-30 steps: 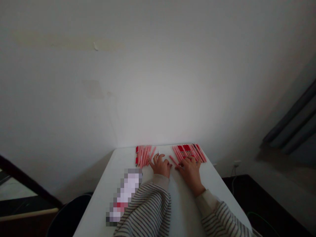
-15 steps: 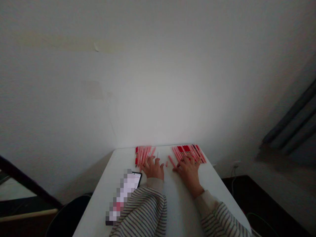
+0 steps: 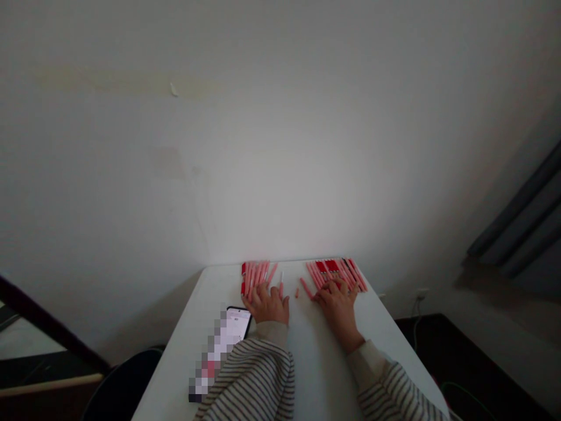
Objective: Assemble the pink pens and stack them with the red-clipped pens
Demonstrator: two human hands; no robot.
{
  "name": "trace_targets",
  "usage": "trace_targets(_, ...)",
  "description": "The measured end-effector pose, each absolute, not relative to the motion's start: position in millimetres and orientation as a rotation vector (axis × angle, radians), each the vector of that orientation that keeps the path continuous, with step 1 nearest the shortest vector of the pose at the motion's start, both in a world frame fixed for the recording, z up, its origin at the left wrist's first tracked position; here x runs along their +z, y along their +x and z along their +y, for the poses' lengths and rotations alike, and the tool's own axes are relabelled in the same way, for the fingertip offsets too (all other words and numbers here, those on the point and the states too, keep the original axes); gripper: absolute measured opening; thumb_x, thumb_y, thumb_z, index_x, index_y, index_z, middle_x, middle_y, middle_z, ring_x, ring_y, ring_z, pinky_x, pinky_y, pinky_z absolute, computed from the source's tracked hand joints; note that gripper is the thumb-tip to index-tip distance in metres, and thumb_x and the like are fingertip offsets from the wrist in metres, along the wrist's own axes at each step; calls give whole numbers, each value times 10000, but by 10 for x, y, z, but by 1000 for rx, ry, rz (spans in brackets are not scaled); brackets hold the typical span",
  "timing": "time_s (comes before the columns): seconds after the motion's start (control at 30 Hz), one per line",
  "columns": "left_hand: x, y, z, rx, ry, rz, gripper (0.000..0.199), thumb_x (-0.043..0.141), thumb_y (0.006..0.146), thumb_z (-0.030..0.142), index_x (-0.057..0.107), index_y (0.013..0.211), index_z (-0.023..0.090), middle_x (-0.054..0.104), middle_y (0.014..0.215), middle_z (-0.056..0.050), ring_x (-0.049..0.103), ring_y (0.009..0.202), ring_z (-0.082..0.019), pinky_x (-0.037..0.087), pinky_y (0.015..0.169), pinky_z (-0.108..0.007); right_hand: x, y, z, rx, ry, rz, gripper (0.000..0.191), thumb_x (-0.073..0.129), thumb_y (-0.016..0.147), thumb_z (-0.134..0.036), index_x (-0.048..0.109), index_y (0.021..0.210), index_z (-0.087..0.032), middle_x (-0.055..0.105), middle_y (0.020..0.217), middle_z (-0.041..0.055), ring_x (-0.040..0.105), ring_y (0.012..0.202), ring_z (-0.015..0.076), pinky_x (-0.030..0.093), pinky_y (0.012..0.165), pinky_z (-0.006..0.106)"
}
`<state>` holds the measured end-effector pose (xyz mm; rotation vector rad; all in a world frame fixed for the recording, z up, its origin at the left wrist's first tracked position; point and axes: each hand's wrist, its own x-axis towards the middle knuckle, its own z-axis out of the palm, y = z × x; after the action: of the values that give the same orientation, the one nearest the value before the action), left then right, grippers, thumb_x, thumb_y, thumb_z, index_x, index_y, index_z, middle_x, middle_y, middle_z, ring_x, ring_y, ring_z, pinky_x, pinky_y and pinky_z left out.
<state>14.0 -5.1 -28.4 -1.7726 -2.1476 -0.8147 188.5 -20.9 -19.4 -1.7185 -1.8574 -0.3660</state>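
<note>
While the left row of pens (image 3: 255,278) and right row (image 3: 316,275) are lying grouped, we are holding our left hand (image 3: 266,305) spread, visibly gripping nothing, our right hand (image 3: 336,301) curled, grip unclear; one pen (image 3: 305,287) and a small pink piece (image 3: 297,292) are lying loose between.

Standing here, I see loose sleeves (image 3: 250,383), pale with thin dark stripes running around them. Each gathers into a plain, snug, greyish-beige cuff (image 3: 367,359); the left hand (image 3: 268,305) and right hand (image 3: 338,304) are bare.
</note>
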Motion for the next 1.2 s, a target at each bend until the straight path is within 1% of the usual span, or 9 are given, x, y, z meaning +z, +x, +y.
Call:
trace_targets(0.2, -272, 160, -34, -784, -1740, -2213, 206, 657, 683, 361, 690, 825, 215, 550, 1194, -80, 374, 1211, -302, 143, 1075, -605, -185, 1897, -221, -375, -1719, -1850, 73, 642, 806, -330, 705, 770, -317, 643, 941, 5, 436, 1109, 265, 55, 1046, 620)
trace_targets(0.37, -264, 152, -23, -823, -1690, -2204, 163, 636, 701, 344, 702, 775, 214, 576, 1168, -64, 393, 1178, -301, 178, 1063, -599, -190, 1904, -216, -348, -1719, -1852, 82, 636, 808, -342, 705, 769, -320, 644, 935, 4, 443, 1087, 259, 54, 1048, 609)
trace_targets(0.6, -313, 156, -4, -901, -1621, -2080, 207, 573, 758, 353, 691, 703, 193, 599, 1119, -83, 403, 1163, -307, 210, 1048, -598, -201, 1932, -193, -311, -1734, -1806, 120, 606, 830, -348, 710, 784, -311, 657, 933, 14, 436, 1092, 271, 67, 1037, 600)
trace_targets(0.77, -347, 91, 50, -1024, -1657, -1973, 131, 618, 725, 314, 670, 695, 197, 609, 1101, -85, 435, 1134, -303, 258, 1012, -576, -246, 1966, -161, -336, -1734, -1757, 144, 580, 846, -347, 711, 806, -302, 654, 942, 25, 433, 1078, 266, 109, 1030, 569)
trace_targets(0.87, -363, 56, 88, -1127, -1811, -1824, 169, 596, 759, 362, 673, 707, 221, 613, 1073, -82, 480, 1082, -271, 341, 937, -501, -283, 1992, -139, -362, -1704, -1714, 148, 566, 854, -329, 709, 884, -302, 644, 988, 36, 425, 1065, 264, 162, 1017, 538)
trace_targets(0.93, -373, 67, 98, -1203, -1884, -1756, 187, 576, 781, 372, 674, 712, 229, 609, 1072, -77, 488, 1079, -257, 357, 915, -465, -295, 2011, -128, -374, -1662, -1699, 164, 565, 853, -305, 700, 946, -302, 633, 1028, 41, 419, 1058, 258, 217, 996, 499)
trace_targets(1.07, -364, 150, 74, -1298, -1907, -1737, 199, 553, 806, 367, 667, 722, 228, 595, 1093, -67, 462, 1122, -241, 338, 951, -439, -270, 2028, -123, -396, -1586, -1697, 265, 563, 851, -267, 647, 1101, -295, 605, 1095, 56, 415, 1064, 243, 292, 941, 428)
trace_targets(1.13, -346, 184, 54, -1284, -1946, -1742, 193, 551, 808, 365, 671, 727, 237, 596, 1093, -60, 457, 1129, -237, 331, 959, -433, -242, 2024, -129, -412, -1567, -1695, 335, 555, 859, -267, 594, 1191, -289, 589, 1126, 61, 417, 1069, 235, 297, 944, 418)
trace_targets(1.2, -328, 199, 38, -1252, -1991, -1763, 183, 552, 808, 359, 678, 734, 249, 591, 1109, -56, 454, 1134, -234, 330, 956, -422, -214, 2020, -140, -431, -1543, -1709, 353, 558, 861, -273, 577, 1212, -308, 584, 1134, 52, 419, 1077, 227, 287, 960, 420)
